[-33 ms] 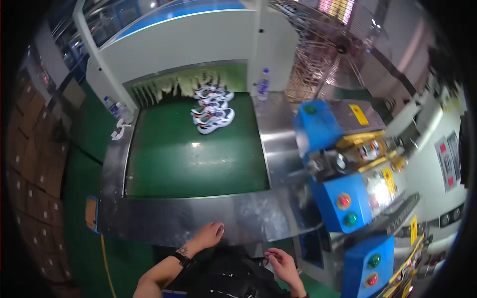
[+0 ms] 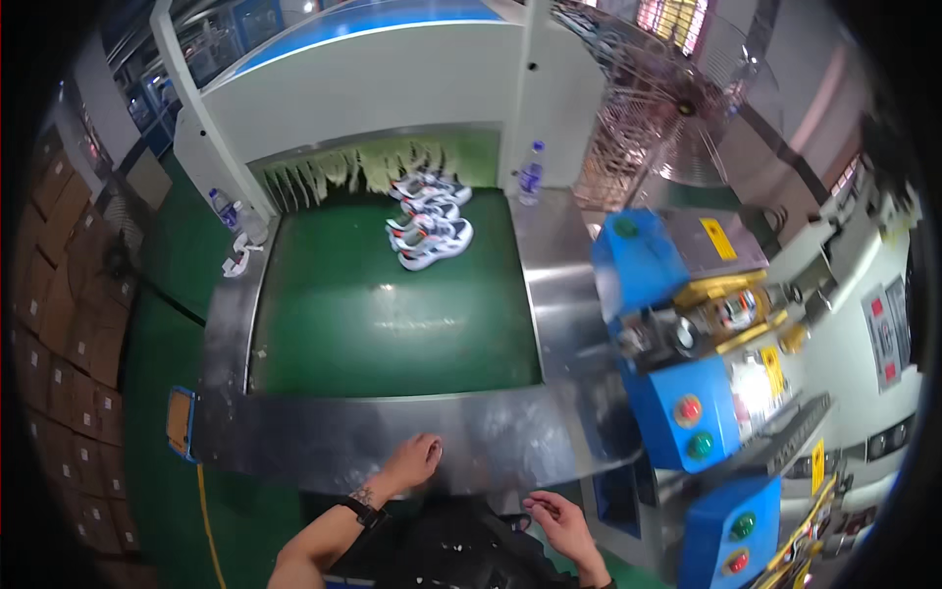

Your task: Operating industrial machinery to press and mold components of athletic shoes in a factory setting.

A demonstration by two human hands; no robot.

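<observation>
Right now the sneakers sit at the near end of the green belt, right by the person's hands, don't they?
No. The sneakers sit at the far end of the green belt, by the tunnel's curtain strips, well away from the hands, as the head view shows.

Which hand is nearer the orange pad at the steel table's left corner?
Left. The left hand rests on the steel table edge, to the right of the orange pad. The right hand is farther right, below the table's edge.

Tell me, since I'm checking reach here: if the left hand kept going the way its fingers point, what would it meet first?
Probably the green conveyor belt: the left hand lies on the steel edge plate, pointing up toward it. The sneakers sit much farther along.
</observation>
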